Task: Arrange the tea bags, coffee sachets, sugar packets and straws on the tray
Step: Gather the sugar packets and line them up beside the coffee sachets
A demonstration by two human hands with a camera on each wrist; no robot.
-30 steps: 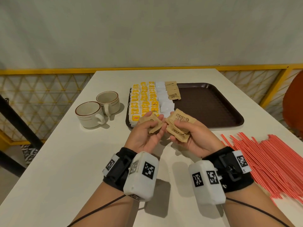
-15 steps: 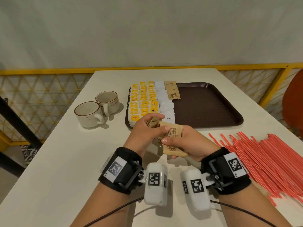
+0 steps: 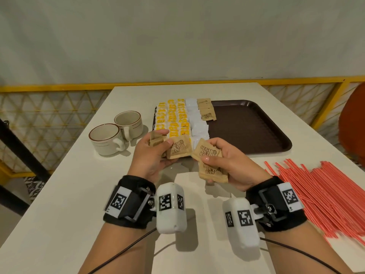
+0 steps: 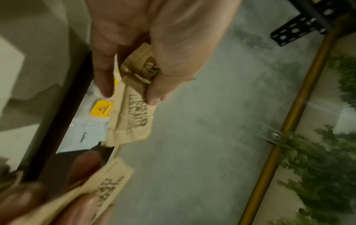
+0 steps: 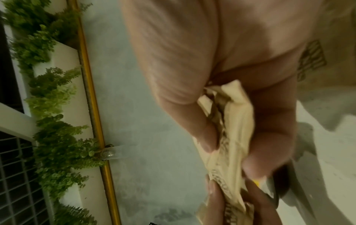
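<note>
Nearby, 2 cups (image 3: 116, 133) stand beside 1 tray (image 3: 256, 131).

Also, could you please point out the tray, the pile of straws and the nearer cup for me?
tray (image 3: 246, 125): head view, on the bare brown floor of its right half.
pile of straws (image 3: 324, 186): head view, on the middle of the red bundle.
nearer cup (image 3: 107, 142): head view, on its outer white wall.

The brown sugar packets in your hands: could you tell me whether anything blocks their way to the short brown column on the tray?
Nothing visible does. The brown sugar packets are held above the tray's near edge, and the tray is bare just below the short brown column. The white sachets beside it leave that path open.
</note>
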